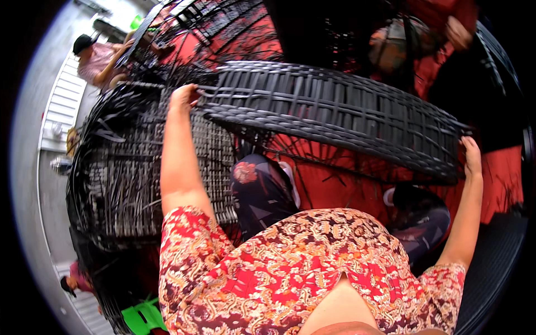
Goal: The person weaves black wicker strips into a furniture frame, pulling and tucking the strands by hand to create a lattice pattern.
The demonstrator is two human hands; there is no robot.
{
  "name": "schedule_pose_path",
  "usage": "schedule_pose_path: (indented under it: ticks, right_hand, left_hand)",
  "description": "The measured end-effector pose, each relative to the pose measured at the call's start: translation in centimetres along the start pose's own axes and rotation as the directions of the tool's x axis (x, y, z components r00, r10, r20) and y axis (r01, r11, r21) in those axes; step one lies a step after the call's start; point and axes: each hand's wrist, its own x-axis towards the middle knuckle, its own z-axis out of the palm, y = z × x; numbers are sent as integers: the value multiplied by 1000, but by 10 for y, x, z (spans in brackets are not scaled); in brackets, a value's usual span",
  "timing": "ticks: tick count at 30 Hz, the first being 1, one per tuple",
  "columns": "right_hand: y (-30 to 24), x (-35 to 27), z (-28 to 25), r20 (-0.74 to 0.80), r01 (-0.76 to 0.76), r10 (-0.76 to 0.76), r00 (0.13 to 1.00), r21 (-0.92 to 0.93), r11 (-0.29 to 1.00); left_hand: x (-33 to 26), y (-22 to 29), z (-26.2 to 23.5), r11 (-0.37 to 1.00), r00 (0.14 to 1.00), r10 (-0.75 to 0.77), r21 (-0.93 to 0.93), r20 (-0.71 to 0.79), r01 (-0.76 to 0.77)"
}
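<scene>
A long dark-grey woven wicker panel [335, 111] is held up across the view, its left end higher than its right. At its left end, my left hand [184, 96] is closed on the edge, fingers partly hidden. My right hand [470, 153] grips the opposite end, with its fingertips curled behind the rim. Strips interlace along the panel, with thicker braided bands on both long edges. Under my left arm lies a larger woven wicker piece [145, 173] with many loose strip ends.
Red flooring [318, 178] beneath my legs is littered with loose strips. Another unfinished wicker frame [206, 33] stands at the far left, near a person in a dark cap [97, 58]. A second person's hand [459, 33] shows far right. A green plastic object [142, 317] sits lower left.
</scene>
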Motion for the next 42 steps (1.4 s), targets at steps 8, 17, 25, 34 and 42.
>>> schedule_pose_path:
  ticks: [8, 17, 25, 34, 42]
  right_hand:
    - [36, 25, -15, -51, -56, 66, 997, 173, 983]
    - [28, 16, -28, -202, 21, 44, 978, 308, 951]
    - [-17, -4, -1, -289, -93, 6, 957, -290, 953]
    - [-103, -50, 157, 262, 637, -703, 662, -691, 342]
    - [-100, -12, 219, 340, 553, -477, 810, -712, 432]
  left_hand:
    - [-18, 32, 19, 956, 962, 274, 115, -7, -271]
    - [13, 35, 93, 945, 980, 197, 263, 18, -195]
    - [26, 31, 58, 321, 764, 645, 901, 16, -290]
    - [-134, 31, 208, -64, 236, 608, 343, 758, -937]
    - [-121, 20, 221, 49, 305, 487, 323, 819, -945]
